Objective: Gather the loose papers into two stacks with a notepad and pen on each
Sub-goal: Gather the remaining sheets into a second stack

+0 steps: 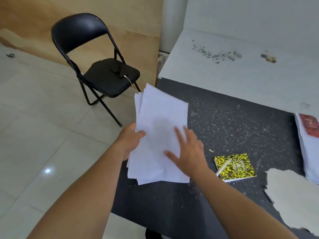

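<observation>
A loose stack of white papers (pixel 158 121) lies over the left edge of the dark table (pixel 233 125), its sheets fanned unevenly. My left hand (pixel 130 141) grips the stack's left side, thumb on top. My right hand (pixel 188 150) rests flat on the sheets with fingers spread. To the right lies a yellow-and-black notepad (pixel 237 167) with a clear pen (pixel 223 166) across its left part. At the far right edge sits a second paper stack (pixel 310 152) with a red notepad (pixel 309 125) on top.
A black folding chair (pixel 96 66) stands on the tiled floor to the left, with a phone and a white cable on its seat. The table's surface is worn, with a peeled pale patch (pixel 291 195) at the front right and a pale back section (pixel 241 73).
</observation>
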